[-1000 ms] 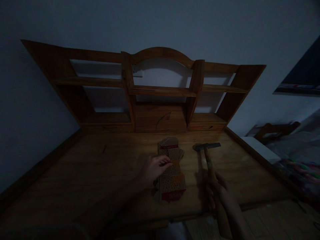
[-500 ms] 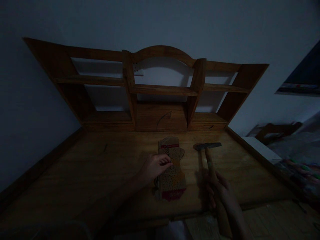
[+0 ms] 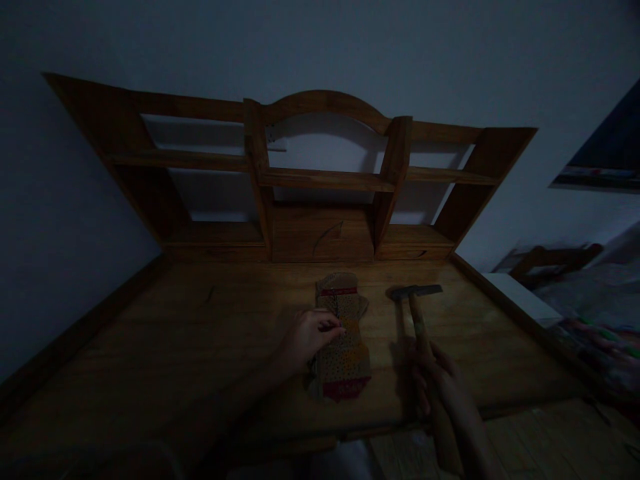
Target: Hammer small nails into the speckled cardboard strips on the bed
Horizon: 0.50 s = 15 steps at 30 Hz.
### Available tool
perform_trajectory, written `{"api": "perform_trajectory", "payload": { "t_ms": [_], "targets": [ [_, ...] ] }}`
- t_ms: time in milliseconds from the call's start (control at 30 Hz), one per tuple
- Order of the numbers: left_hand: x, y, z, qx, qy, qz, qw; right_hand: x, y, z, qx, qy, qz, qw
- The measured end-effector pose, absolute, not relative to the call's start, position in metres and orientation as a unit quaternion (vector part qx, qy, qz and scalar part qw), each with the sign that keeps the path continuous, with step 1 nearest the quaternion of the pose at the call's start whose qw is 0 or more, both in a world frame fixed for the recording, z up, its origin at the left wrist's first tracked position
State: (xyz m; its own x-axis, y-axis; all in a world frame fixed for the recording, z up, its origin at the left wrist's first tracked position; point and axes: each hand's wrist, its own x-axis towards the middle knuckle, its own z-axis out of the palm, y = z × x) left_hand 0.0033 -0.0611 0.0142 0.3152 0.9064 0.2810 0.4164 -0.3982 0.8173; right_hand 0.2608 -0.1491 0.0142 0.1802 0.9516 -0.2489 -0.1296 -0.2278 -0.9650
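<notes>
Left: bare left hand [image 3: 306, 339], bent over a flat, ragged-edged piece of brown cardboard [image 3: 350, 363] with red bands, dark dots and an orange patch. Thumb and forefinger drawn together in a pinch above the cardboard's middle. Too dim for certainty: cannot tell of any small item between the fingertips, nor of contact with the cardboard.

Centre: cardboard lying lengthwise from near to far on the broad brown wooden desk [image 3: 215, 333], between both hands. Best kept flat and unmoving; steady with spare left fingers. Keep the pinch firm, knuckles to the left, out of line with any blow.

Right: dark-metal-headed, wooden-handled hammer [image 3: 419, 320], grasped by the bare right hand [image 3: 443, 375], fingers wrapped around the handle. Head toward the far side, apparently raised off the desk, judging by the shadow to the left. For control, favour small, light taps from the wrist, face square to the target. Main risk, in judgement: a glancing tap onto thumb or forefinger in poor light.
</notes>
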Motion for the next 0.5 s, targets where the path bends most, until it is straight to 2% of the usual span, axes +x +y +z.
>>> {"api": "perform_trajectory", "payload": {
  "t_ms": [233, 500],
  "targets": [
    [0.003, -0.061, 0.006, 0.718, 0.451, 0.396, 0.352, 0.263, -0.151, 0.011, -0.579, -0.354, 0.539, 0.499],
    [0.002, -0.064, 0.009, 0.744, 0.448, 0.382, 0.317, 0.256, -0.155, 0.022, -0.589, -0.332, 0.537, 0.504]
  ]
}}
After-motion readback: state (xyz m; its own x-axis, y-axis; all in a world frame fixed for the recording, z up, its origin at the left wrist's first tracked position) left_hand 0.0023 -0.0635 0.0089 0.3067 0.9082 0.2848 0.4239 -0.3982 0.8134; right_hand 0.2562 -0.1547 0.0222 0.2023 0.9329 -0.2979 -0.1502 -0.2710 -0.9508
